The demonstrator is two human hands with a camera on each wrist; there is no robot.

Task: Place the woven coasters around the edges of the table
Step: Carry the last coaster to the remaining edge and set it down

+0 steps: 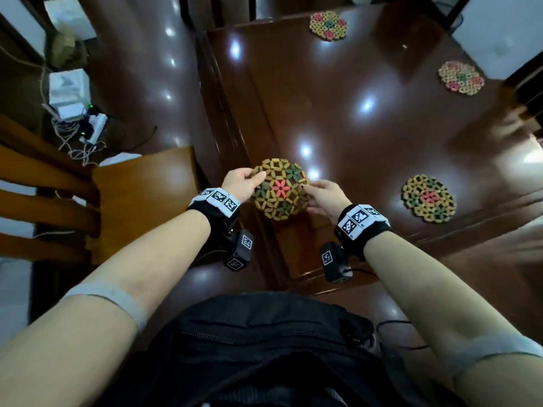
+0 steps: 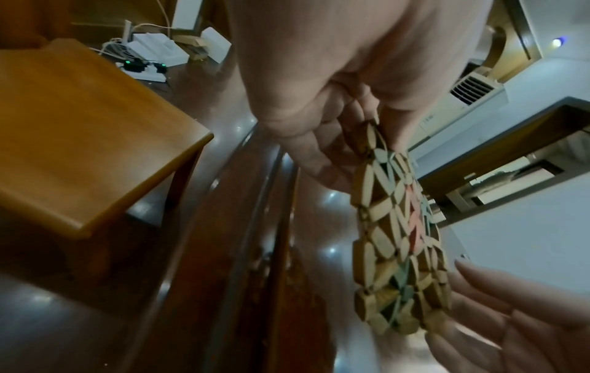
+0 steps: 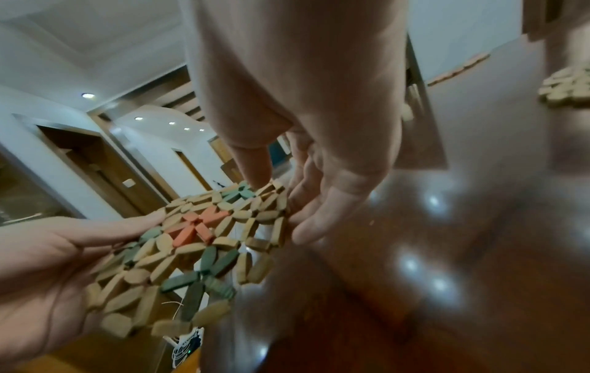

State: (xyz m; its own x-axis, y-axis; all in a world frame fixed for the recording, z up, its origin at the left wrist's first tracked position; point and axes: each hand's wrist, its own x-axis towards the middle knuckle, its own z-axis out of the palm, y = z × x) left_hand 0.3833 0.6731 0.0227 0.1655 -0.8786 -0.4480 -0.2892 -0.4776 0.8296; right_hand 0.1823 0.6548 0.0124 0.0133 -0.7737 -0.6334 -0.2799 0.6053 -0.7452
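Note:
A round woven coaster (image 1: 279, 190) of tan pieces, with a red flower centre and green flowers around it, hangs tilted just above the near left edge of the dark glossy table (image 1: 352, 127). My left hand (image 1: 255, 179) pinches its left rim, thumb on top. My right hand (image 1: 308, 192) pinches the right rim, thumb on top and fingers beneath. The left wrist view has the coaster (image 2: 396, 239) edge-on below my left hand (image 2: 360, 131). From the right wrist, the coaster (image 3: 198, 242) spans between my right hand (image 3: 277, 191) and the left palm.
Three more coasters lie on the table: far edge (image 1: 328, 25), right side (image 1: 460, 77), near right (image 1: 428, 198). A wooden chair (image 1: 141, 195) stands left of the table. Cables and white boxes (image 1: 70, 92) lie on the floor behind it.

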